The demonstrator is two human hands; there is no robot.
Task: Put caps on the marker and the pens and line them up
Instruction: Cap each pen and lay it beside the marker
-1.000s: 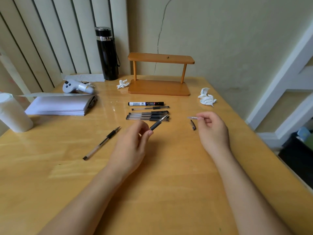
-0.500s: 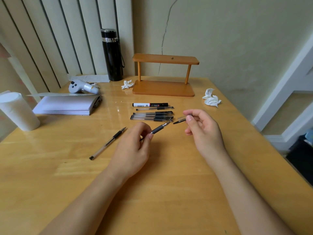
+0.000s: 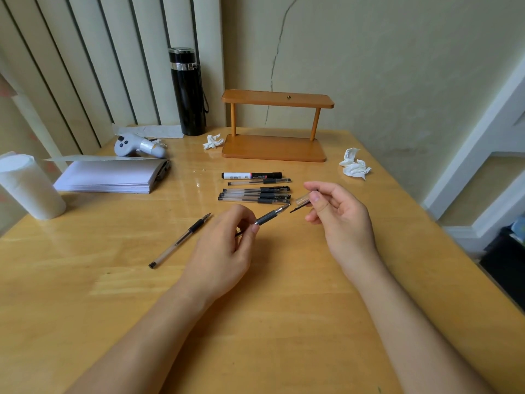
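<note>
My left hand holds an uncapped clear pen by its black grip, tip pointing up and right. My right hand pinches a clear pen cap with a black clip, its mouth a short gap from the pen tip. Behind them lies a row on the table: a capped black-and-white marker and several capped pens, all parallel. Another uncapped pen lies alone, slanted, to the left of my left hand.
A wooden two-level stand stands at the back. A black flask, a grey controller, a paper stack and a paper roll are at the left. Crumpled tissues lie at the right; table edge close right.
My right hand picked the cap up from the table and brought it left toward the pen tip. My left hand kept the pen nearly still.
</note>
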